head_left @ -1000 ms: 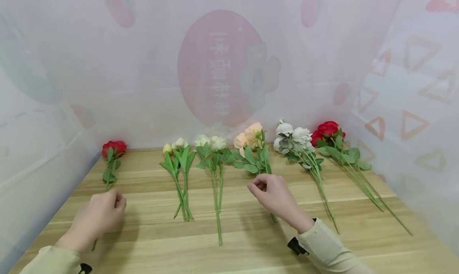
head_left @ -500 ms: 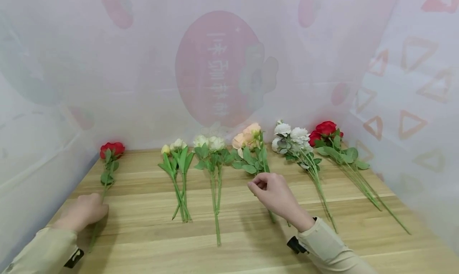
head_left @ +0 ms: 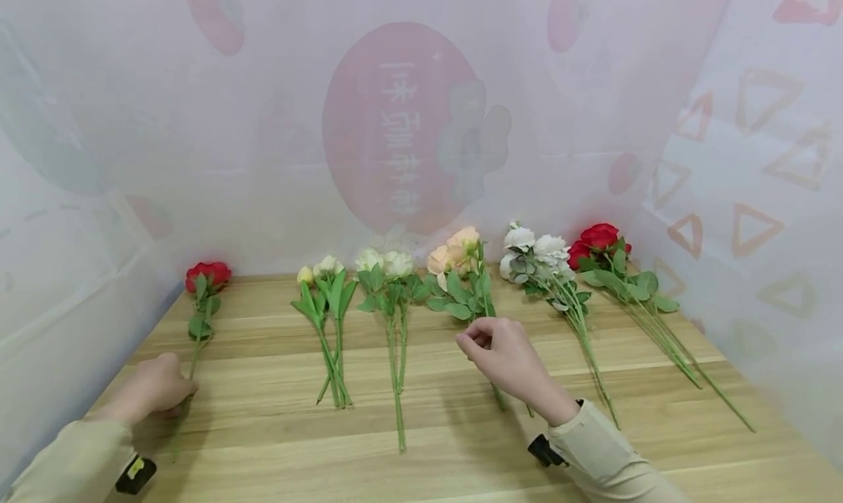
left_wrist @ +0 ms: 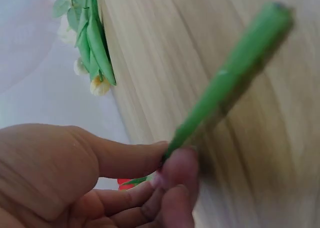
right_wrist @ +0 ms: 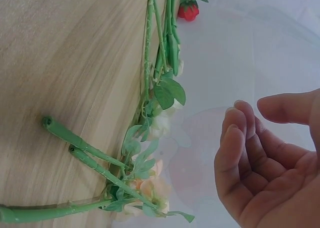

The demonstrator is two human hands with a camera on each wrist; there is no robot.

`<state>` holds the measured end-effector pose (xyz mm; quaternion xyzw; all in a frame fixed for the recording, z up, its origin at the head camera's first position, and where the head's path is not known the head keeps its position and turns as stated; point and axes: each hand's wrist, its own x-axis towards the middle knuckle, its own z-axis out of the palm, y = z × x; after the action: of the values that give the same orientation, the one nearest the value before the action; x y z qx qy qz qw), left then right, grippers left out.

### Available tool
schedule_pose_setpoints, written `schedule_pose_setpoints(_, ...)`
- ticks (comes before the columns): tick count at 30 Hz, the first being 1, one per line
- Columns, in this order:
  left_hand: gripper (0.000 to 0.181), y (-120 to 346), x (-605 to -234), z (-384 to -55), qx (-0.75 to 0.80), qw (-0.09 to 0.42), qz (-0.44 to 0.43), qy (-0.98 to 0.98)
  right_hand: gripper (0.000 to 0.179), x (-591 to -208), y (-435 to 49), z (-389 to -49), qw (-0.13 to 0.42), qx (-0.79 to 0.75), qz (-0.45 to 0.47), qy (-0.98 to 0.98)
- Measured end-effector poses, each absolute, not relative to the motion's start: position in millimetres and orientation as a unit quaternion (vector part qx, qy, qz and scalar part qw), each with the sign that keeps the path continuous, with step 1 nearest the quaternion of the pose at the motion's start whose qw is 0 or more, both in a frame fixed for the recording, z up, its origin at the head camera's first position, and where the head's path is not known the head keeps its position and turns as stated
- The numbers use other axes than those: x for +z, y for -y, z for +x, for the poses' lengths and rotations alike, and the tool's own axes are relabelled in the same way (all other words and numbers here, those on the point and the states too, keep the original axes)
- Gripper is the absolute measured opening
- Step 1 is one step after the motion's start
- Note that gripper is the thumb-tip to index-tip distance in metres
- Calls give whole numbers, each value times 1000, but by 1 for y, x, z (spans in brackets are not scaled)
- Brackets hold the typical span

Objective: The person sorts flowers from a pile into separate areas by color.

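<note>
At the table's left side lies a single red rose point(head_left: 208, 274), bloom toward the back wall. My left hand point(head_left: 150, 387) pinches its green stem point(left_wrist: 227, 78) between thumb and fingertips low down, as the left wrist view shows. My right hand point(head_left: 508, 360) hovers above the stems of the peach roses point(head_left: 451, 258), fingers loosely curled and holding nothing. In the right wrist view, the right thumb stands apart from the fingers, and the cut ends of the peach roses' stems point(right_wrist: 100, 165) lie below on the wood.
Between my hands lie pale tulips point(head_left: 326, 269) and cream-white roses point(head_left: 388, 261). Right of them are white flowers point(head_left: 543, 250) and a red rose bunch point(head_left: 599, 236). All rest on a wooden table point(head_left: 290, 452), enclosed by a pale printed curtain point(head_left: 263, 159).
My left hand has moved left and down onto the red rose's stem and now pinches it. My right hand has stayed in place.
</note>
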<state>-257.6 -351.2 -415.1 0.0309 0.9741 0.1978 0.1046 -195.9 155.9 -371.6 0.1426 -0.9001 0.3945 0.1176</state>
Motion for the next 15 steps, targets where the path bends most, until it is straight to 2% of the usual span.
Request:
schedule_pose_setpoints(4,43,350,-418,-254,211,78,43,-973,13,-372,-156,-196,116,394,143,901)
schedule_pose_setpoints(7,46,348,-417,-251,222,45,56,-972,13,-371,-156,-196,115,395,144,900)
schedule_pose_setpoints(15,40,327,-406,-245,264,-7,49,-963,15,-371,-157,-196,109,402,149,897)
